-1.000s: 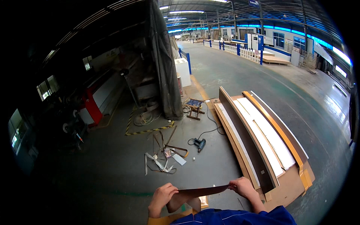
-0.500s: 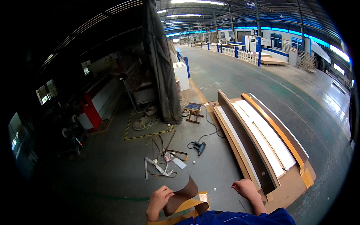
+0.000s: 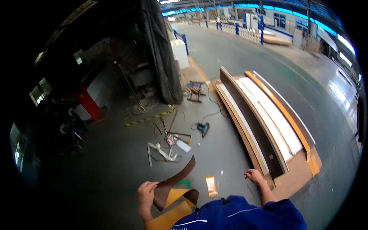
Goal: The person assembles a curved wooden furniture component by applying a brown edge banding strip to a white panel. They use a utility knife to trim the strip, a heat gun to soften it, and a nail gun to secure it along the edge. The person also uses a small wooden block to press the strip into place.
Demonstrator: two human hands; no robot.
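Observation:
My left hand [image 3: 146, 197], at the lower centre-left, has its fingers closed on the edge of a wide flexible strip [image 3: 163, 194]. One face of the strip is dark brown, the other yellow; it curls and twists in front of my body, its lower part running down beside my forearm. My right hand [image 3: 255, 176] is held out at the near left corner of a stack of long boards [image 3: 251, 119], its fingers bent together. Whether anything is between them is too small to tell. On the stack lie white panels [image 3: 281, 132] and a long orange-yellow strip [image 3: 281, 102].
A dark heat gun [image 3: 203, 129] lies on the floor with its cord trailing back. Left of it are strip offcuts and scraps [image 3: 166, 151]. A yellow packet [image 3: 211, 186] lies before me. Farther back stand a small stool [image 3: 195, 94] and a dark hanging curtain [image 3: 159, 57].
My view has tipped downward, so the floor things sit higher. My left hand has moved left with the strip, which hangs more spread out. My right hand stays near the boards.

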